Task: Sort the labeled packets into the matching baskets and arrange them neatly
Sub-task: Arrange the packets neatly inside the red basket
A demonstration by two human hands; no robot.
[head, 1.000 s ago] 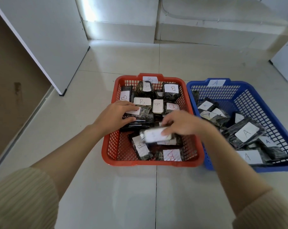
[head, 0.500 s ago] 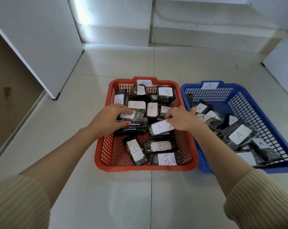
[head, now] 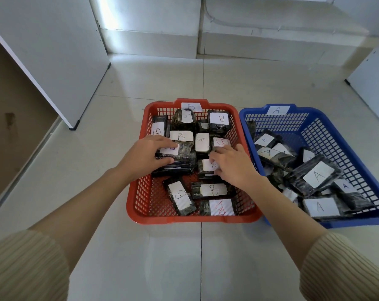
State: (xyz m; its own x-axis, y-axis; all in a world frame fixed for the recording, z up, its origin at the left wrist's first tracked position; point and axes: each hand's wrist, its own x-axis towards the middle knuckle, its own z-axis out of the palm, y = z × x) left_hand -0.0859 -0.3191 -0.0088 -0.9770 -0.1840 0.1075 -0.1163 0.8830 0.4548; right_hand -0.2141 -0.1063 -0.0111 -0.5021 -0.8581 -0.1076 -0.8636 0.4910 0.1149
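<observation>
Nearest the camera we record ribbed beige sleeves and bare forearms reaching out over a pale tiled floor. On that floor stands a red plastic lattice basket, with a blue plastic lattice basket just beside it on the right. In the near part of the red basket, three dark B-labelled packets lie flat, labels up. In mid-basket the left hand grips a stack of dark wrapped packets, fingers over the top and thumb on the near side. The right hand holds a dark packet with a white B label, fingers bent over it; we cannot see the thumb. Further B packets fill the far half. The blue basket holds loosely heaped A-labelled packets. A white B tag sits on the red basket's far rim and a white A tag on the blue one's. Beyond them are a white cabinet panel and a white wall ledge.
</observation>
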